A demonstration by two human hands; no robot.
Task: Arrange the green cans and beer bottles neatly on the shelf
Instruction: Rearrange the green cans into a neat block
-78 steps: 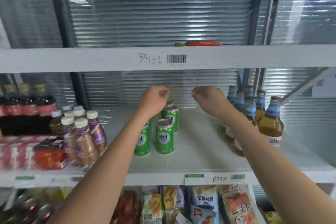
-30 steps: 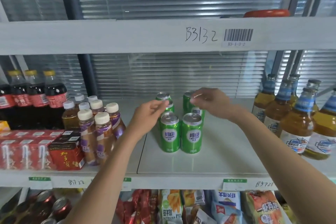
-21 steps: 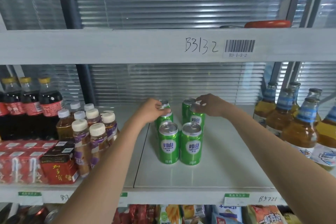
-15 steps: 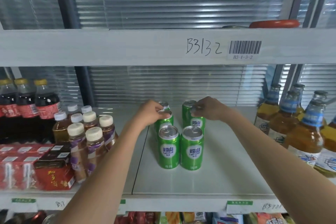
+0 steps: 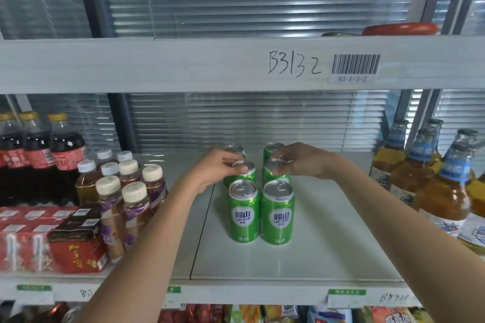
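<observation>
Several green cans stand in two columns on the white shelf. The front left can and front right can stand side by side. My left hand pinches the rim of the middle left can. Around the top of the middle right can, the fingers of my right hand are closed. Two more cans stand behind, the back left can and the back right can. Beer bottles with blue neck labels are grouped at the right end of the shelf.
Tea bottles with cream caps, dark cola bottles and red cartons fill the shelf's left side. An upper shelf edge marked B3132 runs overhead. Snack packets lie on the shelf below.
Both hands came from the back cans to the middle pair of cans, closer to me. The camera moved nearer to the shelf.
</observation>
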